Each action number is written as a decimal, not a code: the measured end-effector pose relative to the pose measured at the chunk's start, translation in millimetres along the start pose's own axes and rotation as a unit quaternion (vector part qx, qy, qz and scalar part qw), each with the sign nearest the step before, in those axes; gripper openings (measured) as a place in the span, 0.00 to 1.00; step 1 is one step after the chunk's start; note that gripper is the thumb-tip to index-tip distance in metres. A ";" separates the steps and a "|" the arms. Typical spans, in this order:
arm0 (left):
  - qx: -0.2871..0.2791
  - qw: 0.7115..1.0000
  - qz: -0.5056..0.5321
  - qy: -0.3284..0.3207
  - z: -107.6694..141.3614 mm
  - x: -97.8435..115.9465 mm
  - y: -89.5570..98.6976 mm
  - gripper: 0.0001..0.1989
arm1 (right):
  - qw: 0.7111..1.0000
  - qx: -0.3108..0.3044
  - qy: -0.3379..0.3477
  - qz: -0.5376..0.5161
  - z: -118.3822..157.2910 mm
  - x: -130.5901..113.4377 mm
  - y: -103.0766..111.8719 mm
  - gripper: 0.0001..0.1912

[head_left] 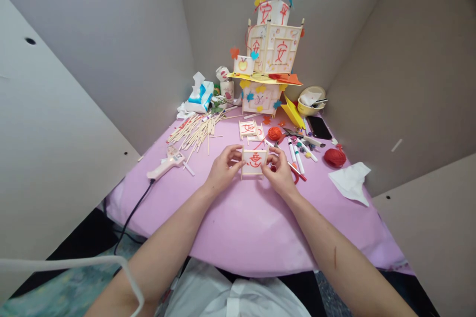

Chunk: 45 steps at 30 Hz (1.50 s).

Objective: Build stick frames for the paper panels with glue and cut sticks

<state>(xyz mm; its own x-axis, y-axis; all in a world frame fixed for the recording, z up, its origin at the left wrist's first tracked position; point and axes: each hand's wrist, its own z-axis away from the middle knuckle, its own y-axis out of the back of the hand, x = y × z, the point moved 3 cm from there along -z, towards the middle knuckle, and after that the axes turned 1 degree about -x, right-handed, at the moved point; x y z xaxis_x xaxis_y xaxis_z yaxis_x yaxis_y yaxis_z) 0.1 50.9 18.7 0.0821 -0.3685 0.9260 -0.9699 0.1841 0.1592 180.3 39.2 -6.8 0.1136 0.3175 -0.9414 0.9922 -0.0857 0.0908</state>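
Note:
Between both hands I hold a small stick-framed paper panel (254,161) with a red painted character on it. My left hand (225,166) pinches its left edge, and my right hand (279,170) grips the right edge, thumbs toward me. Just beyond it on the cloth lie similar framed panels (248,129) with red characters, partly overlapping. A ball of red yarn (274,133) sits behind my right hand. Red-handled scissors (296,174) are partly hidden beside that hand.
A tall paper-and-stick lantern (274,49) stands at the back. Wooden sticks (197,131) and a corded glue gun (167,164) lie left. Markers (297,156), a phone (320,128), another red yarn ball (335,157) and a white tissue (350,182) lie right. Grey partitions enclose the pink-covered table (249,237).

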 end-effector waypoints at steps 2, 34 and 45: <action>-0.002 1.000 0.002 0.000 0.2 0.4 -0.2 0.20 | 1.000 -0.001 0.005 0.001 -0.2 0.3 0.4 0.26; -0.008 0.985 -0.095 0.142 -0.3 -29.6 11.0 0.22 | 0.998 0.061 -0.004 0.017 -4.8 1.6 13.2 0.16; -0.006 0.952 -0.304 0.042 -1.6 -25.9 14.2 0.16 | 0.994 0.091 0.016 0.055 -8.7 1.2 20.2 0.13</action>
<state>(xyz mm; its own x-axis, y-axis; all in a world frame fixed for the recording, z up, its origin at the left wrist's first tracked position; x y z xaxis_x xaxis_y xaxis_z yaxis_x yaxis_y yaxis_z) -15.4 64.5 -2.4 0.6457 -0.3354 0.6860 -0.7350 -0.0297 0.6774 200.9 46.1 -3.3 0.2248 0.3260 -0.9182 0.9482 -0.2902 0.1291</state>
